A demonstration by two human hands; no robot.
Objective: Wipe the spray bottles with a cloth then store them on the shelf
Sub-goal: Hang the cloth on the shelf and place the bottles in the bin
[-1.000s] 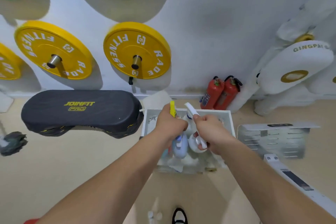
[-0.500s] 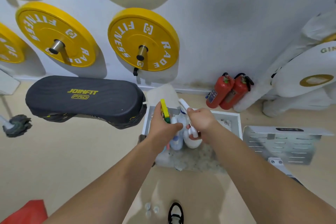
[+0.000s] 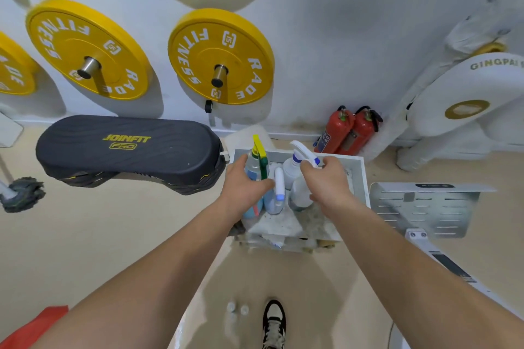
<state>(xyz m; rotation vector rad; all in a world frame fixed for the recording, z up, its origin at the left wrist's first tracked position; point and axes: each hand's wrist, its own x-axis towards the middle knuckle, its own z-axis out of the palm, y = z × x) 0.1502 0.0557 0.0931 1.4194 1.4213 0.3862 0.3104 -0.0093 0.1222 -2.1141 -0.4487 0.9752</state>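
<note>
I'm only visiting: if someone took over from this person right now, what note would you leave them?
Left hand: fingers curled round the yellow-trigger bottle.
Right hand: grips the white-trigger bottle near its neck.
Things: both bottles are in the white tray, a third bottle between them.
Done: nothing shows as wiped or stored.
Left: wipe each bottle, then shelve them; neither hand holds a cloth.

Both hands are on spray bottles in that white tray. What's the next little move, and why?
Probably let go and lift both hands away. The left hand grips the yellow-trigger bottle and the right hand the white-trigger bottle, both upright inside the white tray among other bottles, so they look stored. Whether their bases are seated is hidden.
</note>
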